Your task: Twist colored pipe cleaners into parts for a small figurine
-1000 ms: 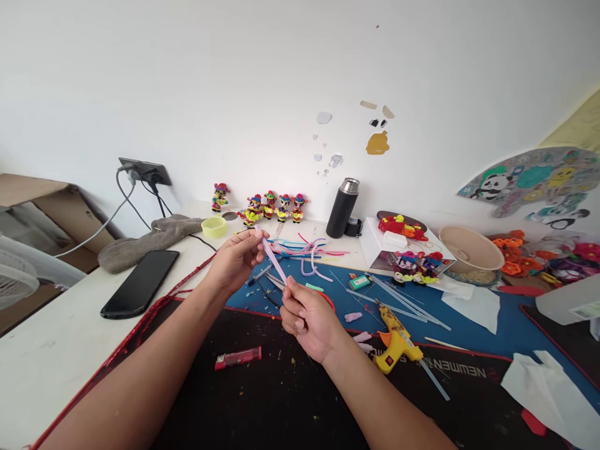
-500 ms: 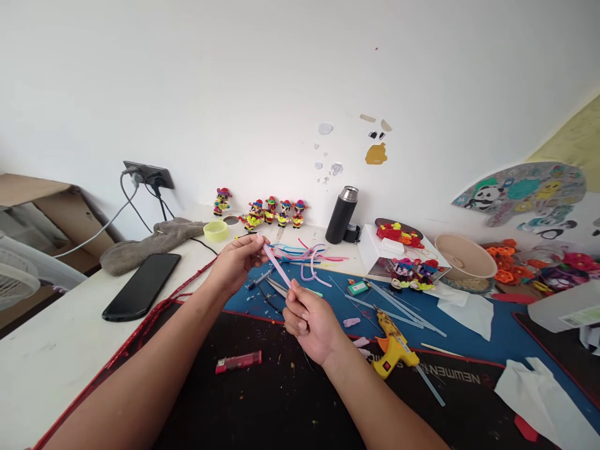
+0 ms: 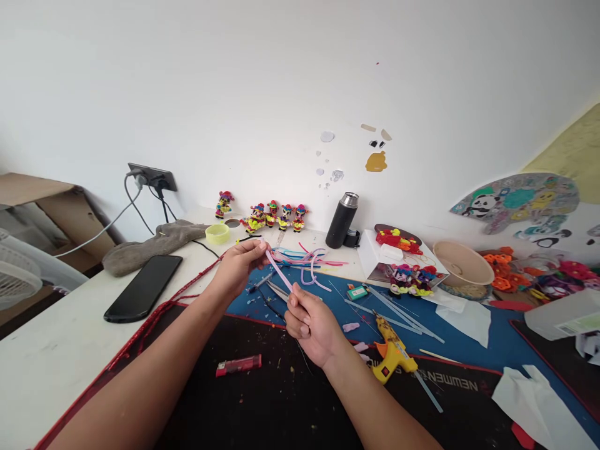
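Note:
A pale pink pipe cleaner is stretched straight between my hands above the mat. My left hand pinches its upper end between thumb and fingers. Lower down and to the right, my right hand grips the other end, its fingers curled. Behind them lies a loose bunch of pink, blue and lilac pipe cleaners. Scissors rest on the blue mat, partly hidden by my right hand. Small pink pieces lie to the right of that hand.
A yellow glue gun and clear glue sticks lie at right. A red lighter is in front, a phone at left. Several small figures, a tape roll and a black flask stand along the wall.
The view has tilted slightly, so the scene sits a little lower. Both hands keep hold of the pipe cleaner, with hardly any movement.

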{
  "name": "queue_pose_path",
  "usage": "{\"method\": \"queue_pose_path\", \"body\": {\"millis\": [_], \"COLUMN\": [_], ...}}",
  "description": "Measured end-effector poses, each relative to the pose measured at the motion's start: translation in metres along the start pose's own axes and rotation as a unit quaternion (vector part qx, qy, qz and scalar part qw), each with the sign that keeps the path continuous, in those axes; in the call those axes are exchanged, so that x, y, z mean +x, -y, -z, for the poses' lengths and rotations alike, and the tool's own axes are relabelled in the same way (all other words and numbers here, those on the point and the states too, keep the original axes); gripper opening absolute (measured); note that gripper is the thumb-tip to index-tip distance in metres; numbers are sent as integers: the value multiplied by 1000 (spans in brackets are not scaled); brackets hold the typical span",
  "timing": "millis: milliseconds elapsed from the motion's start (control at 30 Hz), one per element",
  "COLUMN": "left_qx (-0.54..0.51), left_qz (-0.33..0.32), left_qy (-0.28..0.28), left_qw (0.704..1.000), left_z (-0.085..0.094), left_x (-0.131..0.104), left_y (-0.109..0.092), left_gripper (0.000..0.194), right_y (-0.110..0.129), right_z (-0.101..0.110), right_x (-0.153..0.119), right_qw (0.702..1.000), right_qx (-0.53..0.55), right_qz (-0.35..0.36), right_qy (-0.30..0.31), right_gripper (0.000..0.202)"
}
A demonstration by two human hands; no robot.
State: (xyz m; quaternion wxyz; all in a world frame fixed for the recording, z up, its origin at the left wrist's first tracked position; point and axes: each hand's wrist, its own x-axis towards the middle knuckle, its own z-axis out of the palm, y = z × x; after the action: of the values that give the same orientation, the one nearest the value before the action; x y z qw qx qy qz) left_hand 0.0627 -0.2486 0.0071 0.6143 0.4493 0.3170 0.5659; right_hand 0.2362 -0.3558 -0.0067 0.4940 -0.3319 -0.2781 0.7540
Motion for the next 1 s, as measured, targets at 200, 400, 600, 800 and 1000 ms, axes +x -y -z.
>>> {"method": "queue_pose_path", "body": {"millis": [200,400,600,800,1000], "left_qx": [26,44,-4,-2,9], "left_qz": [-6,-23,-19,-12,-6], "left_qy": [-8,-13,-66,-88,-90], "left_qw": [1000,999,998,996,996], "left_z": [0,-1,3,2,-1], "left_x": [-2,-1,3,3,1], "left_y": [-2,-3,-2,0,0], "left_gripper": [29,31,37,39,40], "right_y": [0,-1,5,6,-4], "right_z": [1,2,4,5,10], "right_x": [2,4,6,5,6], "right_qw": [998,994,988,973,942], "right_qx": [-35,-71,-82,-152,-278], "right_qz": [22,47,79,129,166], "right_qy": [-37,-72,-106,-120,-93], "right_gripper": [56,53,56,58,48]}}
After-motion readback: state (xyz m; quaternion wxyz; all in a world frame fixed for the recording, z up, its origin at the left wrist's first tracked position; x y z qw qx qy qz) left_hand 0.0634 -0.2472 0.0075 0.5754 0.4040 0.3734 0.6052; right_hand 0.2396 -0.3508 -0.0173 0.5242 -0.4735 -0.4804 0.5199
